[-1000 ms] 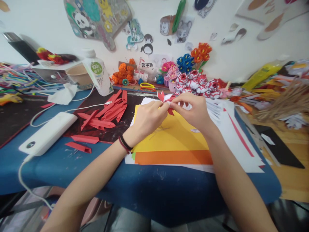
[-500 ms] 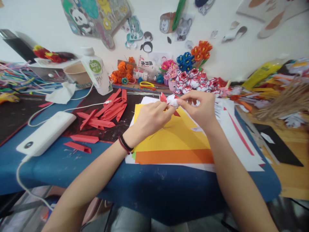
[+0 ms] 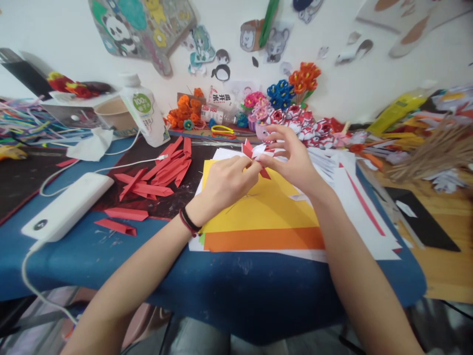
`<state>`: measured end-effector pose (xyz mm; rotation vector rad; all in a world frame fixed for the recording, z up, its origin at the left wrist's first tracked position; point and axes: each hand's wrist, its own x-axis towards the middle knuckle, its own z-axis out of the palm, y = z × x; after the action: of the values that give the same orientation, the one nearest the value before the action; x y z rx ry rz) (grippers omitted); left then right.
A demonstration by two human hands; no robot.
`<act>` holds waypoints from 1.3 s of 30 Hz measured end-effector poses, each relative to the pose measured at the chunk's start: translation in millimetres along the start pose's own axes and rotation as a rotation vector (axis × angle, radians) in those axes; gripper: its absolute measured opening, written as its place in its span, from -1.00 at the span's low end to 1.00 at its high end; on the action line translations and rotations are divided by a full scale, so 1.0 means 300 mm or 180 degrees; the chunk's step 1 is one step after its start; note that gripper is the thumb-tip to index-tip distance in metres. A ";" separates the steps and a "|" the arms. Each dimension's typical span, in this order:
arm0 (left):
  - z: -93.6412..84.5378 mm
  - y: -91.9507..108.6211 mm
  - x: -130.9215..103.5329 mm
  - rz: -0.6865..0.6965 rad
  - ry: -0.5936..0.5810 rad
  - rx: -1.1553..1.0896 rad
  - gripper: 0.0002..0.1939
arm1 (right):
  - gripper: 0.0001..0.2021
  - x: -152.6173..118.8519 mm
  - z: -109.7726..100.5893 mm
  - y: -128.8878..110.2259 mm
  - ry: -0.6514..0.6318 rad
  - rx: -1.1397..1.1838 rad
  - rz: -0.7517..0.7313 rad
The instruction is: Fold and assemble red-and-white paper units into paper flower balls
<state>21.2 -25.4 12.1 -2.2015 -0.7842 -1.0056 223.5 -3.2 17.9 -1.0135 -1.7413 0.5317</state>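
A red and white folded paper flower (image 3: pixel 257 150) is held over the stack of paper, partly hidden by my fingers. My left hand (image 3: pixel 233 180) is closed on it from the near left side. Close by on the right, my right hand (image 3: pixel 290 154) has its fingers spread, its thumb against or just beside the flower; I cannot tell which. Beneath both hands lie a yellow sheet (image 3: pixel 254 212) and an orange sheet (image 3: pixel 266 240) on white paper (image 3: pixel 364 231). Folded red paper strips (image 3: pixel 162 167) are heaped to the left on a dark mat.
A white power bank (image 3: pixel 68 207) with cables lies on the blue tabletop (image 3: pixel 236 281) at left. Behind stand a white bottle (image 3: pixel 142 111), finished red-and-white paper flowers (image 3: pixel 295 121) and colourful flowers (image 3: pixel 281 93). Brown sticks (image 3: pixel 428 148) and a black board (image 3: pixel 421 219) lie at right.
My right hand's fingers have opened and lifted away from the flower. My left hand keeps its hold in nearly the same place. The view has shifted slightly.
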 end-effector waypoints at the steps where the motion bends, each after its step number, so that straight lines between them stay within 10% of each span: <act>1: 0.002 0.000 0.000 0.0031 0.0061 0.0002 -0.79 | -0.34 0.000 0.003 0.003 -0.0122 0.0168 0.0119; 15: 0.003 0.003 0.002 0.0083 0.0186 -0.0065 -0.80 | -0.33 0.001 -0.012 0.005 -0.0191 0.0940 0.0320; 25: 0.021 -0.026 0.000 -0.1324 -0.0832 -0.0737 -0.86 | -0.28 0.010 -0.045 -0.019 -0.0522 0.0813 -0.0031; 39: 0.015 -0.054 0.003 -0.1469 -0.1445 -0.0740 -0.77 | -0.55 0.001 -0.014 -0.032 -0.0080 -0.0302 -0.0752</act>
<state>12.2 -11.4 14.8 -2.5544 -1.4994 -0.8370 223.5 -8.8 26.8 -0.8535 -1.8926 0.3152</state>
